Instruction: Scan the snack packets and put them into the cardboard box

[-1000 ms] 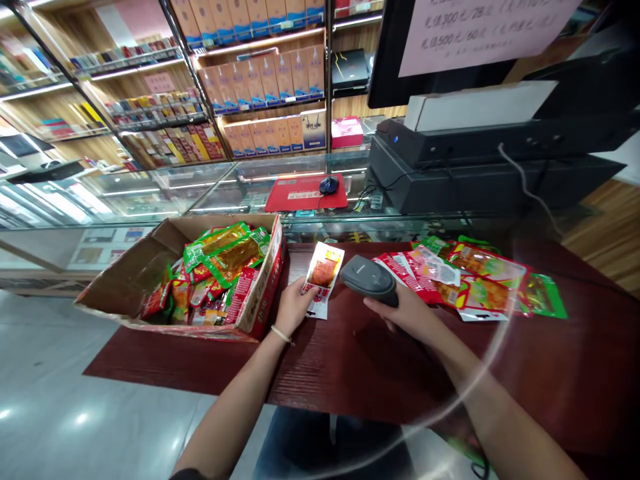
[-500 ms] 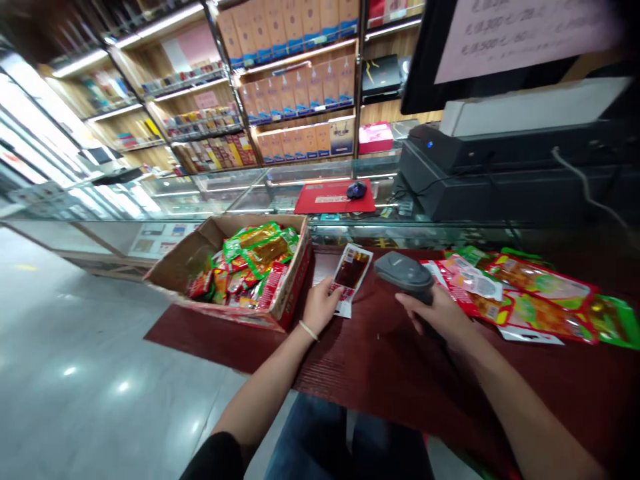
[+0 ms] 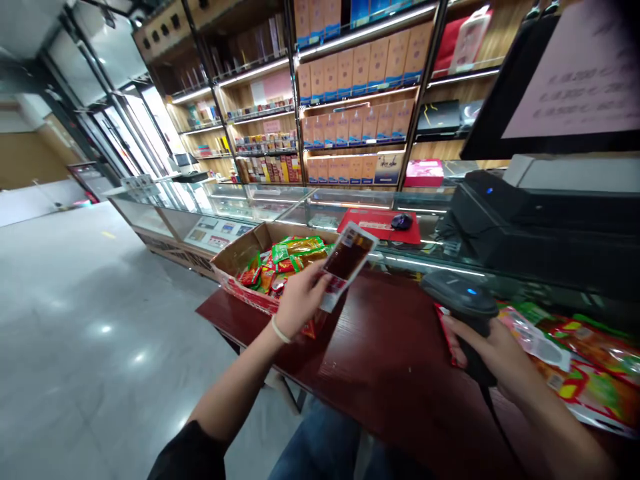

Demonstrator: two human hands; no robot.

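One brown-windowed snack packet [image 3: 350, 257] is pinched between the thumb and fingers of the left hand [image 3: 303, 300], now raised off the dark-red tabletop [image 3: 385, 333] where it lay half a second ago, its far end toward one o'clock. At four o'clock, the right hand [image 3: 503, 353] grips the barcode scanner [image 3: 457, 297], which now shows a blue light [image 3: 471, 291]. Beyond, a cardboard carton [image 3: 245, 293] sits at eight o'clock; loose packets [image 3: 597, 390] lie at three o'clock from the right hand.

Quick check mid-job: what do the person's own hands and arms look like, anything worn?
The left hand is ungloved, with a thin, pale band around its wrist and a black sleeve farther up. The right hand is ungloved too; no band or sleeve shows there.
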